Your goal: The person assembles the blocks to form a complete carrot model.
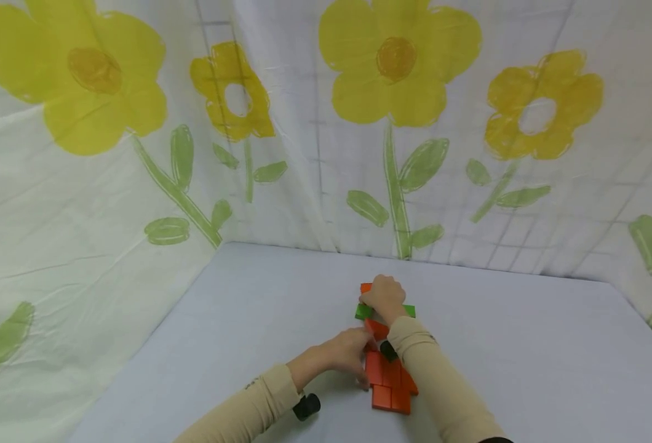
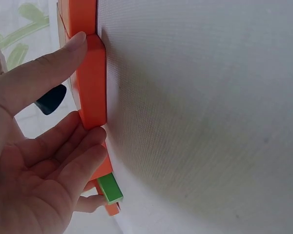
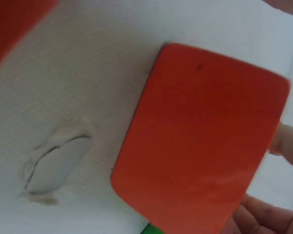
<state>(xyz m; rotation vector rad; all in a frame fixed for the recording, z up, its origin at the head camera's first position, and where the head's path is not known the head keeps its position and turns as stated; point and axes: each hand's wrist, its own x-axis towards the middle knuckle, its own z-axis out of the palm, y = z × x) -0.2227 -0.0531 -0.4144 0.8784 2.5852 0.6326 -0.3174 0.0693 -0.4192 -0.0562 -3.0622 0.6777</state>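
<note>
Flat red blocks (image 1: 391, 372) lie side by side on the white table. My left hand (image 1: 348, 355) is at their left side. In the left wrist view, its thumb and slightly bent fingers are spread along the edge of a red block (image 2: 92, 83), touching it. Farther away, my right hand (image 1: 384, 296) bends its fingers over an orange block (image 1: 366, 287), thumb on the left side, just beyond green blocks (image 1: 363, 311). A tilted red block (image 1: 376, 329) lies between the two hands. A large red block face (image 3: 200, 136) fills much of the right wrist view, partly covering the fingers.
The white tabletop (image 1: 525, 344) spreads around the blocks. Behind it hangs a white curtain (image 1: 298, 123) with yellow flowers. Black wrist devices (image 1: 306, 407) sit at both cuffs. The right forearm (image 1: 442, 381) passes over the right side of the blocks.
</note>
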